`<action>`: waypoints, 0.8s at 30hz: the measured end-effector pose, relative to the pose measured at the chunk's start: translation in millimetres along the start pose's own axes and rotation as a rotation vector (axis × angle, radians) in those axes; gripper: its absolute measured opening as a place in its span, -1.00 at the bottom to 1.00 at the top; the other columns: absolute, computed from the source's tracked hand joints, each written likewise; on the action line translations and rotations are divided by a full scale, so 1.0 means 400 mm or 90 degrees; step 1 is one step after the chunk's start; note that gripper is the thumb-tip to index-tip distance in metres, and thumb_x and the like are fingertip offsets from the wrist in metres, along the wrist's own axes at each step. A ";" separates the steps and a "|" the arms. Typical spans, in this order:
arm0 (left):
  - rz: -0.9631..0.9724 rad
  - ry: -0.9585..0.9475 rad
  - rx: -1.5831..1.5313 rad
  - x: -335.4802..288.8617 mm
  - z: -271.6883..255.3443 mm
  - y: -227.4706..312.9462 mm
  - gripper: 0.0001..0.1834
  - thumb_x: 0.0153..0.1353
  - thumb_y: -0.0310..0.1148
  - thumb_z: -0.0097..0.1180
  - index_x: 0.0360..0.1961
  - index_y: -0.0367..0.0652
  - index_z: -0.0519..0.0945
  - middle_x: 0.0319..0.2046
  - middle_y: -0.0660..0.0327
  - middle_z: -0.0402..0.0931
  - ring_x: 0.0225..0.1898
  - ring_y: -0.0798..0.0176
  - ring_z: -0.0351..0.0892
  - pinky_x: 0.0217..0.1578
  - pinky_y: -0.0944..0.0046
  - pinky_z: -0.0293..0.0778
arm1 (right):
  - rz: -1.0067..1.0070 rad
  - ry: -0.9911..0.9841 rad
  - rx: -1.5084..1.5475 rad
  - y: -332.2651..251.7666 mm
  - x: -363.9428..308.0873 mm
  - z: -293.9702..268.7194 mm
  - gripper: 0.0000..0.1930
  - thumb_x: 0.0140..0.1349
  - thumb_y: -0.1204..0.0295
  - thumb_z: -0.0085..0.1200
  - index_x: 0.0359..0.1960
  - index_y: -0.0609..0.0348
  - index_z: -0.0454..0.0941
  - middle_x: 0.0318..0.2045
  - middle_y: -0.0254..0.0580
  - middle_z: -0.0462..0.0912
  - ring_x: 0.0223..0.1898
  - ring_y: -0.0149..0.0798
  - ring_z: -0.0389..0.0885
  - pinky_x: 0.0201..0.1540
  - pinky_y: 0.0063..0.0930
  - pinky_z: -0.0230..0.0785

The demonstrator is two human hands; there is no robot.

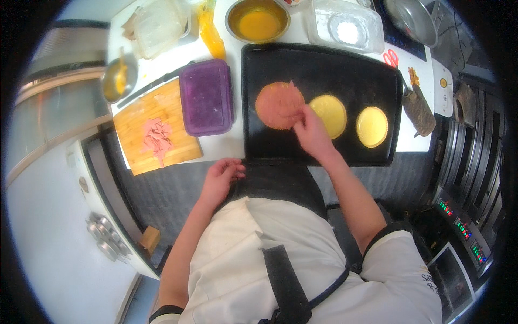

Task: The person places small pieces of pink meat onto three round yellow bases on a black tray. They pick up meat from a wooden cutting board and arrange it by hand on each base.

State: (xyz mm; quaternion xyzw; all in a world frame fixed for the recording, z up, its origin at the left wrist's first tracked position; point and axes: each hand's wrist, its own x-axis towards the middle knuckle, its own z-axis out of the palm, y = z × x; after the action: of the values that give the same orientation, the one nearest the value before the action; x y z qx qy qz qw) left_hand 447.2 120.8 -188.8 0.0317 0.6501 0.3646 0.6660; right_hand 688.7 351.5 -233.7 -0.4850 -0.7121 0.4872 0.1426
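On the black baking tray (324, 67) lie three round crusts with crimped edges. The left one is covered by pink slices of what looks like ham (279, 105). The middle crust (328, 115) and the right crust (372, 127) are plain yellow. My right hand (312, 129) reaches over the tray, thumb and fingers pinched at the right edge of the ham layer; a slice there seems to be between them. My left hand (223, 175) hangs by the tray's near left corner, fingers loosely bent, holding nothing visible.
Left of the tray sit a purple lidded box (205, 97) and a wooden cutting board (178, 154) with pink ham strips (156, 137). Behind stand a bowl of yellow liquid (258, 21) and a clear container (346, 27). Red-handled scissors (390, 58) and a dark mitt (418, 110) lie right.
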 end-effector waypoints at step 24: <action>0.086 0.018 -0.061 -0.022 -0.018 -0.024 -0.83 0.51 -0.49 0.32 0.00 -0.33 0.64 -0.15 0.08 0.81 -0.14 0.27 0.79 -0.04 0.27 0.70 | 0.095 0.108 -0.163 -0.013 0.261 0.020 -0.76 0.25 0.37 0.43 -0.14 0.21 0.72 -0.20 0.02 0.84 -0.12 0.07 0.84 -0.02 -0.11 0.66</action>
State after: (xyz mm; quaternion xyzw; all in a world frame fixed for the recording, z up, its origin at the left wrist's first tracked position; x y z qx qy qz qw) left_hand 446.2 106.0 -187.5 0.0383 0.6378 0.4398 0.6311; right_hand 629.3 433.4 -261.6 -0.5901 -0.7158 0.3591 0.1024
